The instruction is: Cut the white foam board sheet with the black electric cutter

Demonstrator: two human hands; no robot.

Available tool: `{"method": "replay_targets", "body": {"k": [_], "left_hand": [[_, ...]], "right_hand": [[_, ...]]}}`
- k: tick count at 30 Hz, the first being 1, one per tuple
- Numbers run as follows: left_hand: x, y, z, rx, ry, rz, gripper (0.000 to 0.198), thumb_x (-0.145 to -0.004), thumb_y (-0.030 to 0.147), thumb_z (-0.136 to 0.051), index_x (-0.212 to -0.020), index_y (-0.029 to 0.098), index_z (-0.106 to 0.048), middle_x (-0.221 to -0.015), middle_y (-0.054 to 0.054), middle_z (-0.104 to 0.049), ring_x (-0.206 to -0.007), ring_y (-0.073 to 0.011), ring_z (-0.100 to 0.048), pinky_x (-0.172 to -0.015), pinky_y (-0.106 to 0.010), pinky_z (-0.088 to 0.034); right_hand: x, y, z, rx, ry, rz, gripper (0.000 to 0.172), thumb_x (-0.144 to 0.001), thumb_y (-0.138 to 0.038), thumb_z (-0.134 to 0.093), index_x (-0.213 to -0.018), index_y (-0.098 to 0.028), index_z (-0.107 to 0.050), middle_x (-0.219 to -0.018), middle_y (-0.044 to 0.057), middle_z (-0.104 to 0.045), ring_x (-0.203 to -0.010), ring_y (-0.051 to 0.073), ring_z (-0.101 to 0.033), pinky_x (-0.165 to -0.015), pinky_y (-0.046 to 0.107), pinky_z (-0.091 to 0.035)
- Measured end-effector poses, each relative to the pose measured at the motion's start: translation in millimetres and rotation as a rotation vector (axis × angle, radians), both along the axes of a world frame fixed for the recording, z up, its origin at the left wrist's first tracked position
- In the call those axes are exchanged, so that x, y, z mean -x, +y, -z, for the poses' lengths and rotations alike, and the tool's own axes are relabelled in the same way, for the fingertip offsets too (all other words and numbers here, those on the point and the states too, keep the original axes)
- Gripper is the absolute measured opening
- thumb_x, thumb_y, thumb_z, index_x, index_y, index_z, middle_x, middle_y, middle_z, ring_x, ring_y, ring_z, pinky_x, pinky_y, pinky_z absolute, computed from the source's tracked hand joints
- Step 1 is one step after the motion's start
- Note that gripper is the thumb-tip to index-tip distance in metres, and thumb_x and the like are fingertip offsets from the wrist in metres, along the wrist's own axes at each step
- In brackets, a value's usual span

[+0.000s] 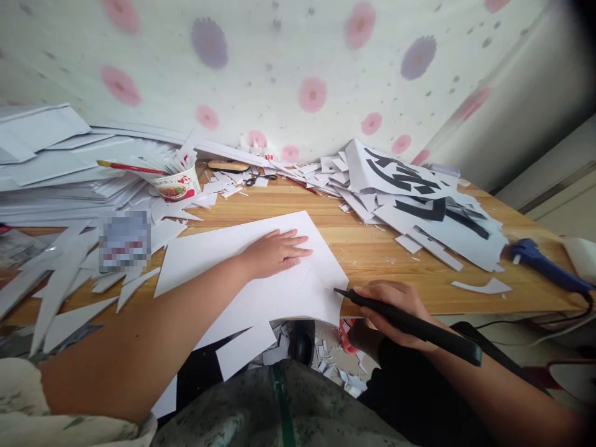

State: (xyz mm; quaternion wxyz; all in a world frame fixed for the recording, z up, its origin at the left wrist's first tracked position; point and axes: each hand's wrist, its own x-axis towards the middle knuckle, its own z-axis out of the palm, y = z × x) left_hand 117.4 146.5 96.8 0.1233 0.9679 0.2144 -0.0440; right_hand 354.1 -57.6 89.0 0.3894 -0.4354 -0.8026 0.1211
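Note:
A large white foam board sheet [274, 288] lies at the front of the wooden table, with a curved cut-out in its near edge and faint lines on its surface. My left hand [279, 251] lies flat on it with the fingers spread. Near the sheet's right corner, my right hand [395, 307] grips a long black craft knife [419, 326]. Its thin tip points left and appears to be over the right part of the sheet; whether it touches, I cannot tell. A narrow white offcut [246, 351] hangs near the front edge.
White scraps [69, 273] and stacked boards [51, 180] fill the left side. A paper cup [179, 186] of strips, a brush [133, 166] and scissors [261, 180] stand behind. Sheets with black characters [405, 174] and a blue glue gun [544, 264] lie right.

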Motion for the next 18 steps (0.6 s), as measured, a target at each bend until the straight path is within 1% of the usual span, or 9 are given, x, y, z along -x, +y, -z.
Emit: {"method": "replay_targets", "body": {"k": [7,13,15,18], "left_hand": [[0,1,0.0,0.012,-0.011,-0.004,0.039,-0.099,0.043,-0.033,-0.137,0.046,-0.042,-0.157,0.008,-0.027,-0.149,-0.0207,-0.016,-0.121,-0.053,-0.016],[0,-1,-1.0,0.020,-0.016,-0.010,0.038,-0.099,0.042,-0.035,-0.136,0.046,-0.042,-0.156,0.008,-0.028,-0.149,-0.0215,-0.017,-0.121,-0.054,-0.017],[0,-2,-2.1,0.024,-0.014,-0.009,0.038,-0.099,0.042,-0.035,-0.137,0.045,-0.043,-0.157,0.007,-0.027,-0.149,-0.0215,-0.017,-0.121,-0.054,-0.017],[1,-3,-2.5,0.032,-0.023,-0.011,0.038,-0.099,0.042,-0.035,-0.136,0.045,-0.043,-0.157,0.007,-0.027,-0.149,-0.0216,-0.017,-0.120,-0.055,-0.017]], "right_hand": [[-4,-7,-0.2,-0.010,-0.030,-0.002,0.032,-0.087,-0.012,-0.054,-0.117,-0.023,-0.055,-0.067,0.000,-0.060,-0.054,0.014,-0.057,-0.050,0.026,-0.042],[-7,-12,5.4,0.027,-0.032,0.025,0.031,-0.088,-0.016,-0.055,-0.117,-0.023,-0.058,-0.070,0.002,-0.064,-0.057,0.017,-0.060,-0.051,0.028,-0.045],[-8,-13,7.2,0.022,-0.014,0.023,0.032,-0.088,-0.017,-0.055,-0.119,-0.024,-0.060,-0.075,0.004,-0.068,-0.061,0.018,-0.064,-0.053,0.029,-0.048],[-14,-20,7.9,0.022,-0.004,0.045,0.032,-0.085,-0.017,-0.058,-0.115,-0.025,-0.064,-0.087,0.006,-0.074,-0.072,0.021,-0.070,-0.060,0.031,-0.054]]}}
